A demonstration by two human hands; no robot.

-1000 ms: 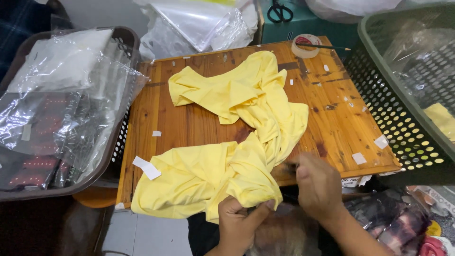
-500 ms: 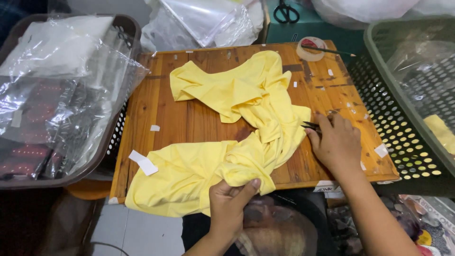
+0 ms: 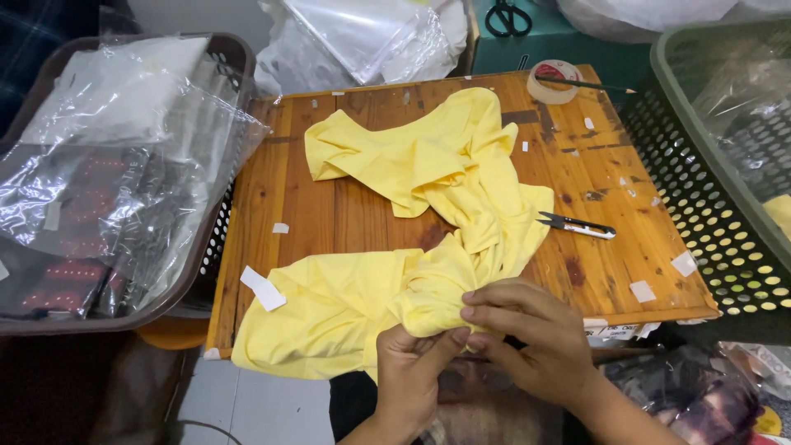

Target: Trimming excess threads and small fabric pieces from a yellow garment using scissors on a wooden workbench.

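Pinching a bunched fold of a yellow garment (image 3: 412,272) at the near edge of a wooden board (image 3: 346,206), both hands are seen close together: the left hand (image 3: 409,375) has its thumb and fingers closed on the cloth from below, and the right hand (image 3: 527,334) has its fingertips pressed on the same fold from the right. The garment is spread crumpled across the middle of the board, one part heaped toward the far edge and the other draped over the near edge toward the near left corner. A small pair of thread snips (image 3: 577,226) is laid on the bare wood near the right edge, just beside the cloth and apart from both hands. A roll of tape (image 3: 554,81) with a pencil (image 3: 585,83) across it sits at the far right corner, and bits of white paper are scattered over the wood. A brown basket (image 3: 235,62) of clear-bagged items is set against the left edge, a green basket (image 3: 700,165) against the right. As a judgement, the work is at an inspection stage: a spot on the fabric is being examined or picked at by hand, the snips are set down, and the garment is not yet smoothed, folded or bagged.
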